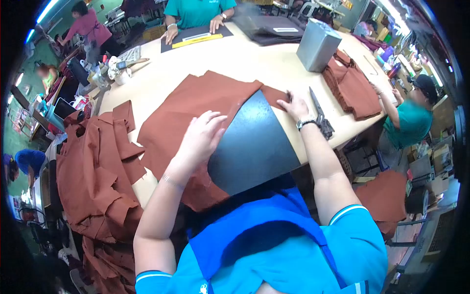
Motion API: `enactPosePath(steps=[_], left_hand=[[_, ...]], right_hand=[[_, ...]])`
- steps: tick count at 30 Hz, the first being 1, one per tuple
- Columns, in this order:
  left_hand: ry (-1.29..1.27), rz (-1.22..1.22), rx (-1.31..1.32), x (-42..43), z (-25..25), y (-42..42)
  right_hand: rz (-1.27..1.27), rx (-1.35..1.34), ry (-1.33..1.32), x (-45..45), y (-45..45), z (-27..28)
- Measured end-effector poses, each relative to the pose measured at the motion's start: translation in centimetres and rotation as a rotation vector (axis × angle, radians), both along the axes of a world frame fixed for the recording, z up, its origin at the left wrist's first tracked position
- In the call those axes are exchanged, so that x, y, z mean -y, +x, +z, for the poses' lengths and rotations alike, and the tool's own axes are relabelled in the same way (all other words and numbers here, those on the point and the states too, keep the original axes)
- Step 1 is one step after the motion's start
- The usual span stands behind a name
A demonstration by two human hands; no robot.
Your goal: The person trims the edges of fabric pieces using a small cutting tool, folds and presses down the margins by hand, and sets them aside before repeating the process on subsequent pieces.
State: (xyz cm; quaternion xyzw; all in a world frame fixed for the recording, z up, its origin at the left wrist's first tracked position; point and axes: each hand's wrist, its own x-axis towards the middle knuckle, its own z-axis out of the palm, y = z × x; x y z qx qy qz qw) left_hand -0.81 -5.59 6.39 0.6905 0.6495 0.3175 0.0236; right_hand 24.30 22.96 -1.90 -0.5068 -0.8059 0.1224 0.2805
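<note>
"Where was the brown cloth?"

"Spread on the tabletop before the person, its right edge meeting a dark board."

"And the left hand?"

"Over the line where cloth and board met, fingers loosely spread and gripping nothing; one couldn't tell whether they touched either."

"The other?"

"The right hand was at the cloth's far corner, thumb and fingers partly open; one couldn't tell whether they pinched it."

"What lay around?"

"Scissors just beside that hand, then a metal block and a folded brown stack. Brown pieces were heaped leftward. Opposite, a co-worker had both hands near a yellow ruler."
</note>
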Motion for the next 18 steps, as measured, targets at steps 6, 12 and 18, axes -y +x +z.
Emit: enactPosePath(steps=[6, 12, 18], left_hand=[[-0.033, 0.088, 0.089, -6.0, -6.7, -0.7], [-0.036, 0.191, 0.079, -4.0, -7.6, -1.4], [-0.001, 0.261, 0.093, -4.3, -7.6, -1.8]], right_hand=[[-0.02, -0.195, -0.009, -3.0, 1.3, 0.0], [0.07, -0.164, -0.011, 0.0, 5.0, 8.2], [0.158, -0.256, 0.052, -5.6, 5.0, 10.8]])
